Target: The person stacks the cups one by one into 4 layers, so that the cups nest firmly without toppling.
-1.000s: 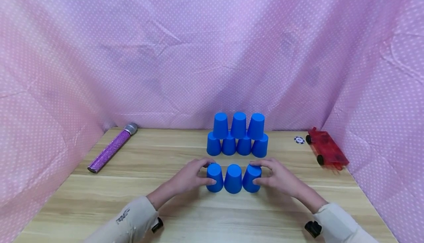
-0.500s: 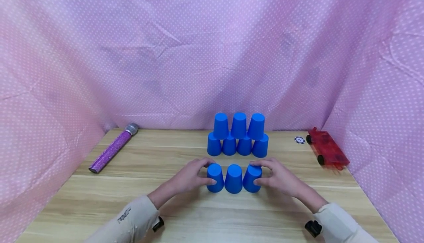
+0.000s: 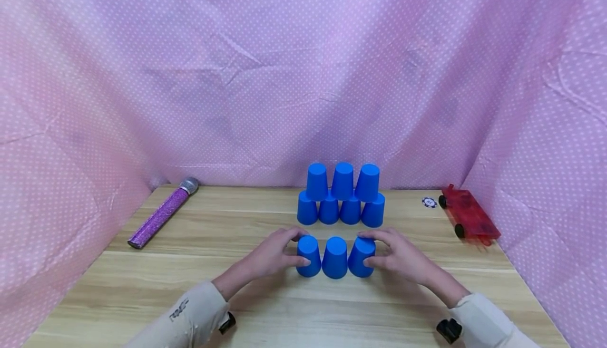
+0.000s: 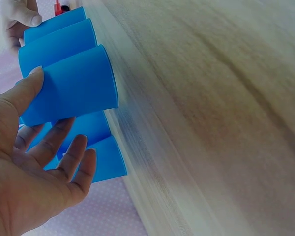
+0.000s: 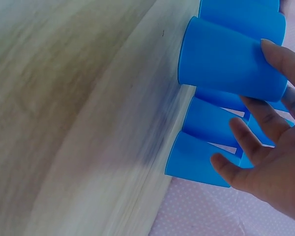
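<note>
Three blue plastic cups stand upside down in a front row on the table. My left hand (image 3: pixel 275 253) pinches the left cup (image 3: pixel 309 253) between thumb and fingers. At the other end, my right hand (image 3: pixel 400 255) holds the right cup (image 3: pixel 360 250) the same way. Between them is the middle cup (image 3: pixel 334 258), which neither hand touches. In the left wrist view, the thumb lies on the near side of the left cup (image 4: pixel 78 86), with the fingers curved round below. The right wrist view has the right cup (image 5: pixel 226 59) in a similar grip, its rim at the tabletop.
Behind the front row, several upside-down blue cups form a bottom tier (image 3: pixel 307 210), with three more cups (image 3: pixel 342 182) on top. A purple glittery microphone (image 3: pixel 161 216) lies at the left. Toward the right are a poker chip (image 3: pixel 429 202) and a red toy car (image 3: pixel 469 216).
</note>
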`<move>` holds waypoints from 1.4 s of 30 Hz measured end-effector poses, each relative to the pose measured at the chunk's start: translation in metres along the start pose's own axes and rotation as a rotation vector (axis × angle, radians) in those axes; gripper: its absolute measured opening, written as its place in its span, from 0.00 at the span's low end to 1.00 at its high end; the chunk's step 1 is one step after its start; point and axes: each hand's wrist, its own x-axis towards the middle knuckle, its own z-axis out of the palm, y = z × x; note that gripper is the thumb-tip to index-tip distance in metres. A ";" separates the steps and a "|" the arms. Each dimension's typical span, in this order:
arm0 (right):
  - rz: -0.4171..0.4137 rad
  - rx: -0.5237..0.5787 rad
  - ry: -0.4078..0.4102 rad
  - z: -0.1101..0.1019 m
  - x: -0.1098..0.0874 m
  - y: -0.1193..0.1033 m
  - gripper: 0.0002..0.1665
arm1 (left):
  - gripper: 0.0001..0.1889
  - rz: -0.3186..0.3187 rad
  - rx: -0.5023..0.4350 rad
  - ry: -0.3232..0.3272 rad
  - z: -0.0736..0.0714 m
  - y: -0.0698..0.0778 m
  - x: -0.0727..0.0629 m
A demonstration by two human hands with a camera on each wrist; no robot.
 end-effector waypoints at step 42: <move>-0.099 0.006 0.336 -0.125 0.059 -0.075 0.40 | 0.26 -0.009 0.000 0.000 0.001 0.001 -0.001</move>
